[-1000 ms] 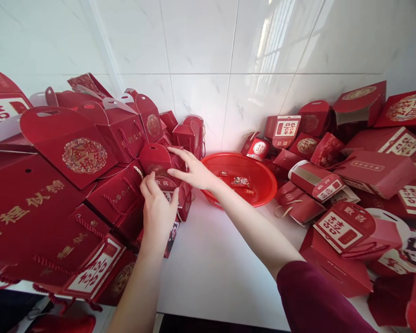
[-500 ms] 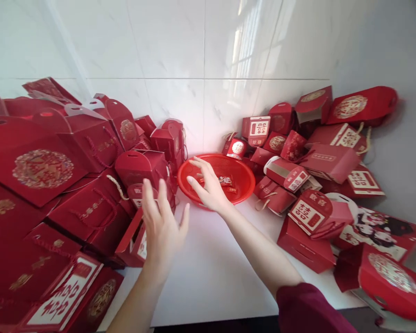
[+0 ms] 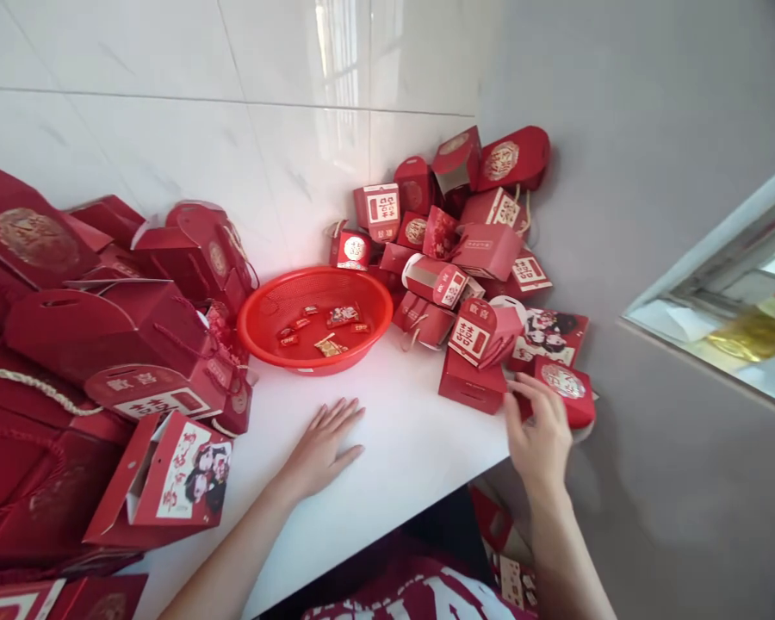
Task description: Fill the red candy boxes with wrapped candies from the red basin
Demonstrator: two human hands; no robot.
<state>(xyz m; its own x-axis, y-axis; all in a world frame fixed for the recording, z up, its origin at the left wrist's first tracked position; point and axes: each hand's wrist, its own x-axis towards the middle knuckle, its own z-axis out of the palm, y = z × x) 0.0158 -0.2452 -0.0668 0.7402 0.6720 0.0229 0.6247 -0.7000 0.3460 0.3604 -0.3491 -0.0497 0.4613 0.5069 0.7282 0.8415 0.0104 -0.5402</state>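
Note:
My left hand (image 3: 323,454) lies open on the white tabletop (image 3: 387,448), palm down, in front of the red plastic basket (image 3: 249,331). Inside the basket are several small wrapped sweets (image 3: 344,315), some red and one gold. My right hand (image 3: 541,435) is at the table's right edge, fingers apart and slightly bent. Right behind it is a red gift box with a round gold emblem (image 3: 565,385); whether the fingertips touch it I cannot tell. A plain red box (image 3: 470,383) lies just left of those fingers.
Piled red gift boxes (image 3: 135,327) fill the left side, one with a cartoon couple (image 3: 197,474) nearest me. More boxes (image 3: 487,250) are heaped at the right back against the tiled wall (image 3: 168,155). A grey wall (image 3: 620,215) bounds the right. Red items (image 3: 491,521) lie below the table edge.
The view has swung to the right. My left hand has come down flat onto the table. My right hand has left the basket and moved right to the emblem box.

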